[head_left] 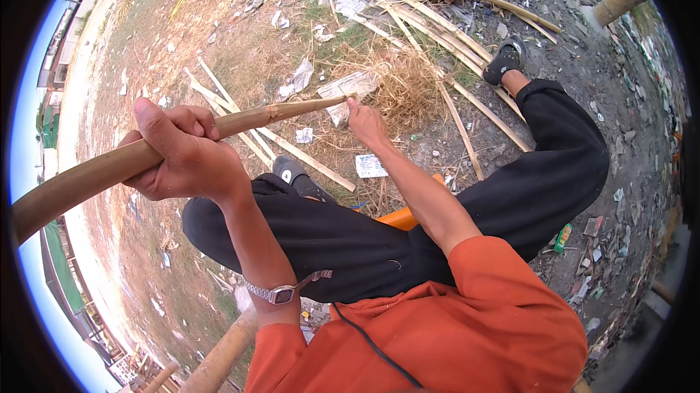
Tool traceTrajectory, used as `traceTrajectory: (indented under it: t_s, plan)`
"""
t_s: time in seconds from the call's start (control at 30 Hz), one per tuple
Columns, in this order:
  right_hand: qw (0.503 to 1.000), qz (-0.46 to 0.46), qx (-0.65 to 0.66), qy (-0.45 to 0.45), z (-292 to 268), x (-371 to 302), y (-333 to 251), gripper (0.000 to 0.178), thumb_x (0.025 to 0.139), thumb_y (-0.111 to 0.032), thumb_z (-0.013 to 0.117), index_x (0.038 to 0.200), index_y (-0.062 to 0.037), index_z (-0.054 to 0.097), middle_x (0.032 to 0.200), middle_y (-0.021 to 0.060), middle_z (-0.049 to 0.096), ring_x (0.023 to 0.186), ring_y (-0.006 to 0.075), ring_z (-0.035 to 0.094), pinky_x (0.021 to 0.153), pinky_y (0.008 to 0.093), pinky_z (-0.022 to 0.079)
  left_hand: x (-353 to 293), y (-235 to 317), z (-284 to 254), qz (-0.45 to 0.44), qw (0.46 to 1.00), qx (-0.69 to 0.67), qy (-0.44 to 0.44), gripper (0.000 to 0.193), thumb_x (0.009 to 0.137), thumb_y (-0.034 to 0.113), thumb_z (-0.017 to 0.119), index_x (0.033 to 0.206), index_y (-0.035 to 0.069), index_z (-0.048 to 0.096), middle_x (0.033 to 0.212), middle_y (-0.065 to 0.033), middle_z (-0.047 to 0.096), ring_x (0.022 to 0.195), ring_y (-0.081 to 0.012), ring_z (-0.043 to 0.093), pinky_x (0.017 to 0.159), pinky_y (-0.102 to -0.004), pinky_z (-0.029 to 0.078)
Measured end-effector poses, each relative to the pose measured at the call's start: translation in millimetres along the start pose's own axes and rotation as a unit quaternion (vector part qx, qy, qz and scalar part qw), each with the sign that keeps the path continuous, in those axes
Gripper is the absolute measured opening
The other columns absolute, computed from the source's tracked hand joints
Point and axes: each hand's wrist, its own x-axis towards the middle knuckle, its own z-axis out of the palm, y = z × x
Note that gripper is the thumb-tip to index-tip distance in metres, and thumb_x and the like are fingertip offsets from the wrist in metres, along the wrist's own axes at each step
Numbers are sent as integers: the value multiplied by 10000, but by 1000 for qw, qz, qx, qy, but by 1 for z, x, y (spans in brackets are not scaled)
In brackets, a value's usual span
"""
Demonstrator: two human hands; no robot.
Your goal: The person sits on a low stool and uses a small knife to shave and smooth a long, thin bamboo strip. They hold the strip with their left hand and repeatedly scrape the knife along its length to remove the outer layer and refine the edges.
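A long bamboo pole (95, 170) runs from the left edge toward the middle of the view, narrowing to a thin far end. My left hand (191, 151) is wrapped round its thicker part, thumb on top. At the thin end, my right hand (367, 125) is closed with its fingers against the tip. Whether those fingers also hold something small is hidden. Below the tip, a heap of dry straw-like shavings (408, 90) lies on the ground beside a pale flat piece (350, 87).
Several split bamboo strips (467, 101) lie beyond my feet, with more strips (248, 127) at left. An orange seat (399, 218) shows between my legs. A thick bamboo post (621, 1) stands at upper right, another pole (222, 353) at lower left. Litter covers the dirt ground.
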Motion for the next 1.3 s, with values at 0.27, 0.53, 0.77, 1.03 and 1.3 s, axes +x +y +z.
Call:
traceTrajectory:
  t_s: [0.27,0.53,0.77,1.03,1.3]
  plan:
    - [994,13,-102,-19,-15,18,10,660,983,-476,266,885,12,701,826,281,653,841,439,643,780,506,503,-1,0,6,-1,1000,-14,-18,313,881,45,603,740,105,331,451,-9,357,350,-72,332,298,-227,272]
    - [950,-155,-268,38,-14,44,55,627,965,-539,330,881,-27,683,846,202,680,758,347,681,686,442,540,-3,4,4,0,999,-20,-30,341,911,56,575,676,94,331,426,-21,405,327,-59,359,281,-216,264]
    - [938,-186,-290,33,-64,26,-12,591,956,-533,387,869,-17,661,784,195,672,745,319,674,666,429,524,-4,1,-3,-25,999,-32,-15,322,907,51,583,696,107,346,448,-11,411,346,-55,352,300,-217,250]
    - [993,-62,95,-39,-92,-73,-109,665,985,-530,243,817,-3,613,774,200,628,797,336,614,777,450,459,-3,3,-10,-47,996,-64,-39,324,909,36,572,698,113,337,452,5,382,362,-51,335,316,-221,255]
    - [988,-52,132,-68,-74,-103,-82,633,983,-514,261,798,-9,595,726,203,613,776,357,605,752,458,437,-6,6,-17,-44,995,-77,-52,323,901,21,572,705,114,332,434,-6,390,348,-57,347,312,-227,266]
